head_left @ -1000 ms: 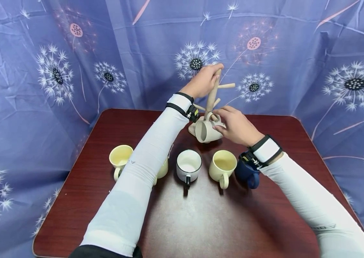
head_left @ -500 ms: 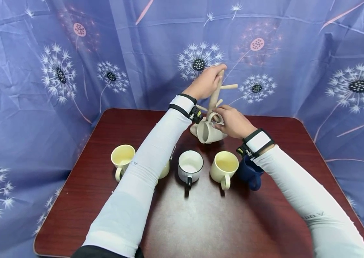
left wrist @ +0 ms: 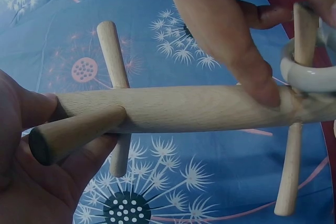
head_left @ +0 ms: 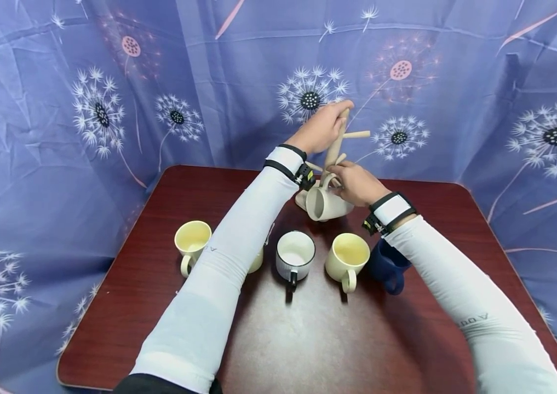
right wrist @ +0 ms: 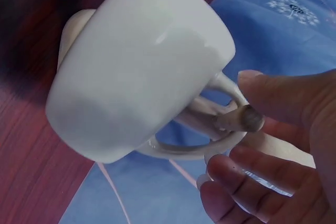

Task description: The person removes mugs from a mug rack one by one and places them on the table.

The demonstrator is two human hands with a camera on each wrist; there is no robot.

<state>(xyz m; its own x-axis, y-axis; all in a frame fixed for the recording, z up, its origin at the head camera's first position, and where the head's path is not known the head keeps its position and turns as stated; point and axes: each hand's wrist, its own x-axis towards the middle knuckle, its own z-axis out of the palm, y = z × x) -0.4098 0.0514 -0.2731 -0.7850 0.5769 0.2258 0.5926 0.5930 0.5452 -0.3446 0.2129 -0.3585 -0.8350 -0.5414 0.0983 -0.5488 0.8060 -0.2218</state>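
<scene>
My left hand (head_left: 326, 128) grips the top of a wooden mug tree (head_left: 334, 148), holding its post tilted near the back of the table. A white mug (head_left: 336, 208) lies sideways low on the tree, its handle looped over a lower peg (right wrist: 247, 119). My right hand (head_left: 359, 183) is at that handle. In the right wrist view, its thumb and fingers (right wrist: 231, 174) lie spread on either side of the handle and peg. The left wrist view shows a right fingertip (left wrist: 268, 95) touching the post just above this peg.
A row of mugs stands in front: a yellow mug (head_left: 191, 238), another yellow mug (head_left: 257, 262) mostly behind my left sleeve, a white mug with black handle (head_left: 295, 260), a third yellow mug (head_left: 347, 260), and a blue mug (head_left: 389, 267) partly under my right wrist. A patterned curtain (head_left: 239, 82) borders the table.
My right thumb has come away from the mug's body, and the hand has moved in toward the post. The white mug stays on the peg; my left hand keeps its hold.
</scene>
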